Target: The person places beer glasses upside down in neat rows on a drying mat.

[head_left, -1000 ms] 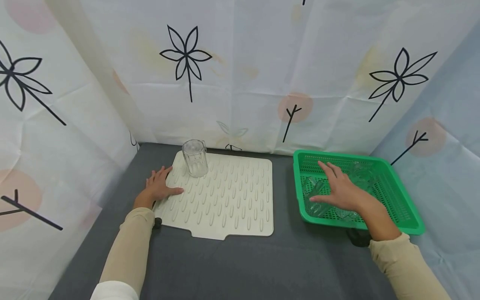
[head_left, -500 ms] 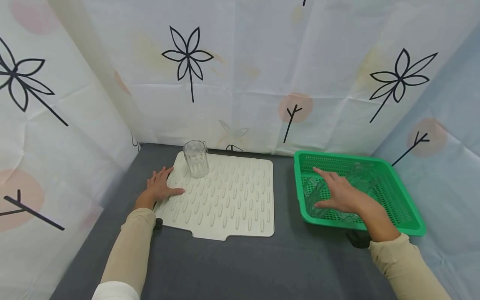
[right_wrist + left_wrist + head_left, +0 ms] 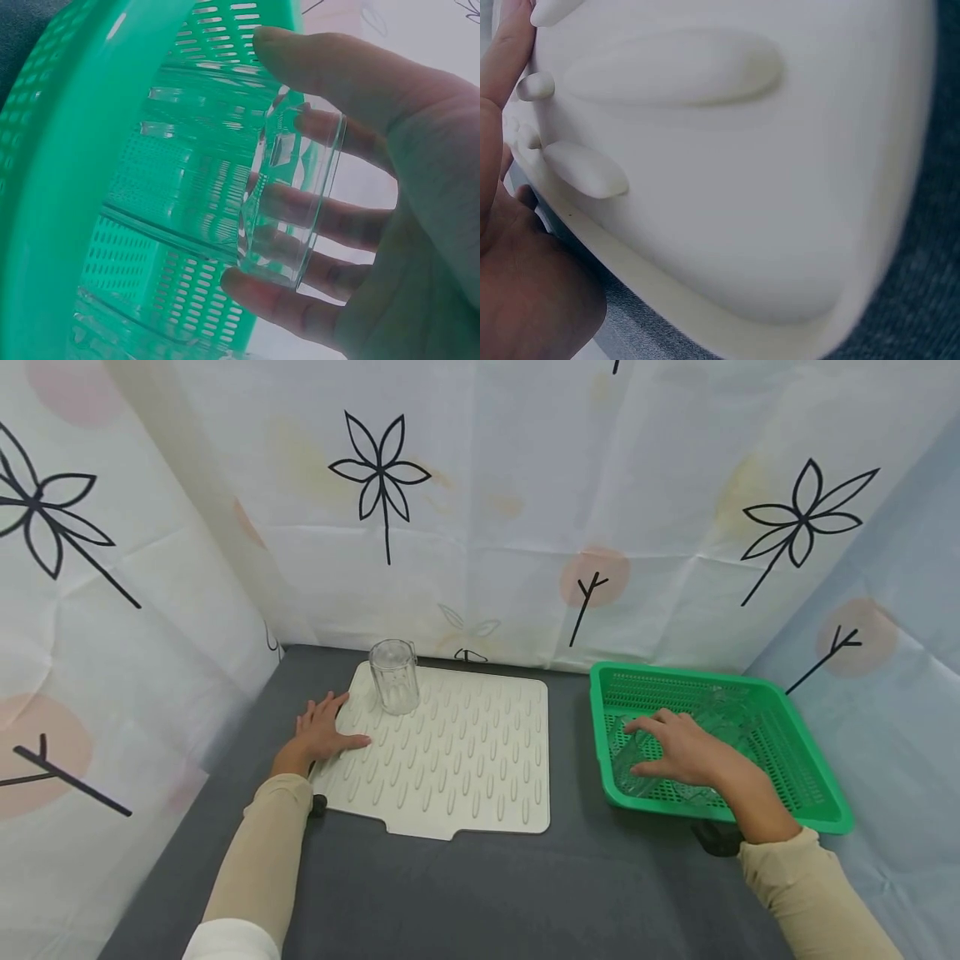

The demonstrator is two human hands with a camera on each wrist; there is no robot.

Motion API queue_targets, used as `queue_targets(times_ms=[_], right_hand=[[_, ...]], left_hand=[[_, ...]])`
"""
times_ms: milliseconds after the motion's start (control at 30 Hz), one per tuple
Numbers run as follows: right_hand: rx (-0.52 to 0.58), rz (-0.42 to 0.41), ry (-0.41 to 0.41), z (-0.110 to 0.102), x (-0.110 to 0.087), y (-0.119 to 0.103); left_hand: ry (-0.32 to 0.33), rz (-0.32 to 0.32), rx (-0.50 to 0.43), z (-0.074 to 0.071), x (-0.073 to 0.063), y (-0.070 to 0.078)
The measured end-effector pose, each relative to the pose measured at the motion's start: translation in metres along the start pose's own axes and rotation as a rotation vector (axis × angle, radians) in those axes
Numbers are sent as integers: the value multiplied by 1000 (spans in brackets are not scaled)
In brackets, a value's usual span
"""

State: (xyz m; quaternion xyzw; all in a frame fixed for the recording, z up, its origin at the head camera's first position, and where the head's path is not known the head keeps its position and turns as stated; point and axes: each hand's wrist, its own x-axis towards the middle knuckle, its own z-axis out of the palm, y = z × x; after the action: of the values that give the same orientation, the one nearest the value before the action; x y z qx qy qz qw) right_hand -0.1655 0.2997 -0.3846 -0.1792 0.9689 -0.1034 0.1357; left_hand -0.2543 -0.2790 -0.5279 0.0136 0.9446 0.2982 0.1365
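My right hand (image 3: 686, 747) reaches into the green plastic basket (image 3: 817, 768). In the right wrist view its thumb and fingers curl around the thick base end of a clear glass (image 3: 281, 172) lying on its side. Other clear glassware (image 3: 722, 710) lies farther right in the basket. At the left, my left hand (image 3: 321, 735) rests with spread fingers on the left edge of a cream mat (image 3: 457, 752) with raised oval ridges. On the mat's back left corner stands a clear glass mug (image 3: 395, 677), its handle toward the back.
The mat and basket stand on a dark grey table (image 3: 525, 893), with a strip of tabletop between them. A white patterned cloth (image 3: 480, 527) hangs close behind and along both sides. The basket's raised green rim surrounds the glassware.
My right hand has lowered into the basket, and its fingers have drawn in around the glass. My left hand stays on the mat, and the view has shifted slightly.
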Motion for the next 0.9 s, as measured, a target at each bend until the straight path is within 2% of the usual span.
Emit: queue_targets(times_ms=[100,367,667,900], right_hand=[[-4,0,-9,-1,0,2],[25,2,32,-14,-1,4],[69,34,93,-32,-6,4],[94,49,142,-42,-10,3]], left_hand=[[-14,-16,0,-2,-2,5],[-13,-7,7,1,6,-7],[-31,-13,-9,-5,-4,5],[-33,-30,21,-5,-1,8]])
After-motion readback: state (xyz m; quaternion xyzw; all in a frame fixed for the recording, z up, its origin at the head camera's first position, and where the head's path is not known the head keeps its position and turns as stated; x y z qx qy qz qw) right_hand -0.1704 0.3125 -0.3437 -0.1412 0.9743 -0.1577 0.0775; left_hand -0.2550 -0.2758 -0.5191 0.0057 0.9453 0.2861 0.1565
